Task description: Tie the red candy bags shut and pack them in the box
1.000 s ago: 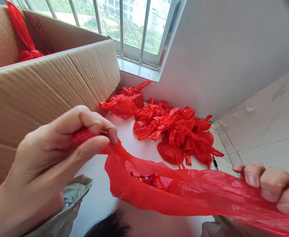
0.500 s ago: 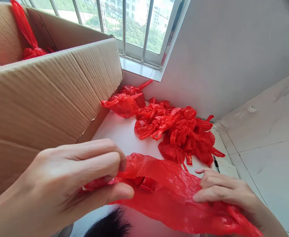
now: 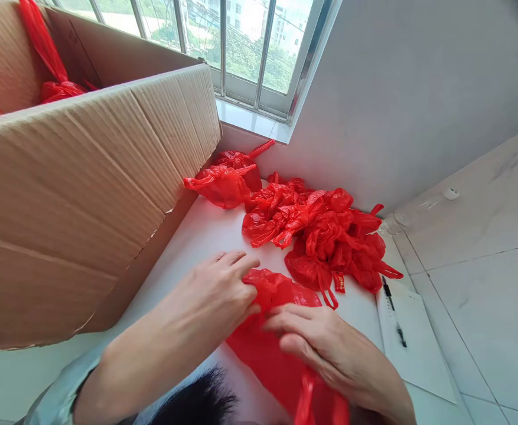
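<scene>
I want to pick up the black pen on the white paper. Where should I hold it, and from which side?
Grip the black pen at mid-barrel, coming straight down from above, fingers on its two long sides. It lies flat and slim on the white paper, nothing touching it. The right hand, on the red bag, is nearest.

bright daylight through a metal-barred glass window (image 3: pixel 250 47) with a white sill (image 3: pixel 245 121), plain pale grey wall (image 3: pixel 418 88) beside it, light glossy tiled floor (image 3: pixel 484 283), smooth white counter (image 3: pixel 205 242) underneath
</scene>
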{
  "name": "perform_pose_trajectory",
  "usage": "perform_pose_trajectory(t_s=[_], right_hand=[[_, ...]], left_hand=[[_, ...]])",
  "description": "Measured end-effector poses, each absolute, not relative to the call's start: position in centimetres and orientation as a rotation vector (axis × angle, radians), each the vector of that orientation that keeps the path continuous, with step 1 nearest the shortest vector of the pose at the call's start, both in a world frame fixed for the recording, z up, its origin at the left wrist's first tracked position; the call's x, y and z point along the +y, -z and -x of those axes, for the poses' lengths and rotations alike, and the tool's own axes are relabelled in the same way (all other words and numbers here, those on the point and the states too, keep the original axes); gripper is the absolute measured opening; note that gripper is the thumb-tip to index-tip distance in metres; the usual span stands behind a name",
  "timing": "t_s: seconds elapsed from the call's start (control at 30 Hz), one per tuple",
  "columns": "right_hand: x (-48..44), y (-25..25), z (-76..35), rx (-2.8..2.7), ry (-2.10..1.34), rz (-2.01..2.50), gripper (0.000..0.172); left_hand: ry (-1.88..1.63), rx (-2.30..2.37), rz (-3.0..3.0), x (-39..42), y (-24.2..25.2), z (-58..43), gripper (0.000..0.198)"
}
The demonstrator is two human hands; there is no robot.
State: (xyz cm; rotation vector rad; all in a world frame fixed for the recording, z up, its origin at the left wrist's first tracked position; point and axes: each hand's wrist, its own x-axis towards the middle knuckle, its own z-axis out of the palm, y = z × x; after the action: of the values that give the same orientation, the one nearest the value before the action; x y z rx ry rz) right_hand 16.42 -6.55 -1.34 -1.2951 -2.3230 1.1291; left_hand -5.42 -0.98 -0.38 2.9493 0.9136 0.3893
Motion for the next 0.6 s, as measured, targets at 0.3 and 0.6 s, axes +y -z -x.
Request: perform_pose_trajectory(t_s=[0.3,0.6], right_hand=[[-5.7,3.8,-15.9,-2.336,-0.675,1.825,0.014],[-6.7,6.7,-16.5,-2.326,-0.085,1.872,0.08]], left_hand=[[-0.069,1.206,-2.782,0.9,-0.4,6.7,0.034],[-0.695,0.961,-2.783,-2.2,-1.5,9.3,0.036]])
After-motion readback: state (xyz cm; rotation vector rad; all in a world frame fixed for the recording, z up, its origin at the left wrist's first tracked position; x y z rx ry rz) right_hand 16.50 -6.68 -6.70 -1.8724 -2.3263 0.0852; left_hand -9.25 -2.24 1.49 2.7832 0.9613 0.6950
